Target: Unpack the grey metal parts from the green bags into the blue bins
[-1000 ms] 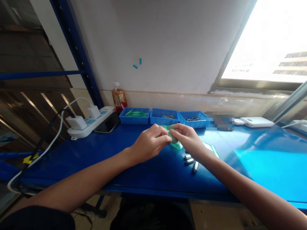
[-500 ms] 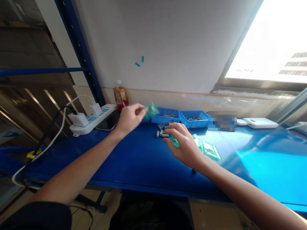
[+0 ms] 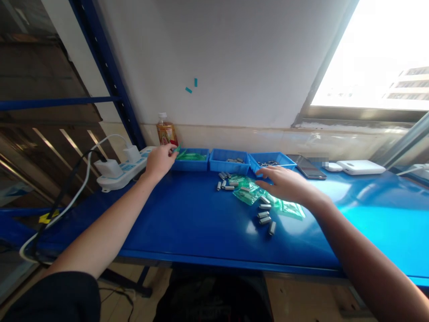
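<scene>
Green plastic film [image 3: 177, 149] stands at the fingertips of the left hand [image 3: 158, 164], which seems to pinch it between thumb and bent fingers, just at the left end of the left tray [image 3: 190, 167]. I judge that the step in hand is the handling of this film beside the tray, where more green bags [image 3: 194, 156] lie flat. Such thin sheet would call for a light, exact pinch in the next move, because it may slip or cling to its neighbours.

To the right, the right hand [image 3: 286, 184] hovers over the blue table [image 3: 187, 219] with its fingers loosely spread and slightly bent; I see nothing in its grasp. Below it and to the left lie filled bags [image 3: 246, 195], wrinkled, shiny and half transparent, and one pale piece shows through the film.

Short metal pieces [image 3: 264, 215] are scattered loose in two groups: one on the near side of the bags, the other to their left. They are grey, smooth and long in shape, with edges that catch the light. Similar grey parts rest in the middle tray [image 3: 229, 169], and small dark ones in the right tray [image 3: 287, 164]. All three trays are of stiff blue plastic with sloping walls.
</scene>
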Demonstrator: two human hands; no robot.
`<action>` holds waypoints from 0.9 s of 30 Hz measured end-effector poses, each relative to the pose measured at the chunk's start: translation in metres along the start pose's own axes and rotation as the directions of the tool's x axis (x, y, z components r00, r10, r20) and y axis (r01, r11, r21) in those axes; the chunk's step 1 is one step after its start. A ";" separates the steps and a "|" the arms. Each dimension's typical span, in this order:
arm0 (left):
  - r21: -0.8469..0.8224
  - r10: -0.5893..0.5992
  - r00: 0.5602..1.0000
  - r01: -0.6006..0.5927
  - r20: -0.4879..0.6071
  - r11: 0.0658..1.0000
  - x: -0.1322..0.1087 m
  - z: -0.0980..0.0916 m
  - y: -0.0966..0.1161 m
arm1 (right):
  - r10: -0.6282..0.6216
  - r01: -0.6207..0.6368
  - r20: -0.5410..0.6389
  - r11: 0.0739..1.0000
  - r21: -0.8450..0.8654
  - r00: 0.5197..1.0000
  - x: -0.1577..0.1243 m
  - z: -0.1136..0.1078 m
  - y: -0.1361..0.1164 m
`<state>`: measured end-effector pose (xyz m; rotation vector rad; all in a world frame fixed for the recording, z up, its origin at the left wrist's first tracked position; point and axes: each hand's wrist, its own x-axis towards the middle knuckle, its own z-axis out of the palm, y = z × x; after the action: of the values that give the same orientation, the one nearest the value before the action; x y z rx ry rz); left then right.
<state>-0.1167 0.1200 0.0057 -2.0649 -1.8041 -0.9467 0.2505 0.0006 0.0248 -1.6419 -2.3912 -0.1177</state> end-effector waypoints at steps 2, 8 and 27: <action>0.109 -0.003 0.998 -0.003 0.059 0.994 -0.002 0.002 0.001 | 0.069 -0.073 0.113 0.997 0.028 0.991 0.001 0.002 0.023; 0.149 -0.101 0.984 0.080 0.144 0.986 -0.005 0.005 0.005 | 0.068 -0.093 0.274 0.992 0.081 0.959 0.003 0.014 0.036; -0.536 0.535 0.841 -0.415 0.083 0.735 -0.068 -0.015 0.114 | 0.144 0.009 -0.265 0.866 0.501 0.954 0.009 -0.007 -0.007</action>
<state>-0.0153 0.0333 0.0023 -2.8763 -1.0440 -1.1286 0.2418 0.0043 0.0344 -1.3491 -1.9234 0.2362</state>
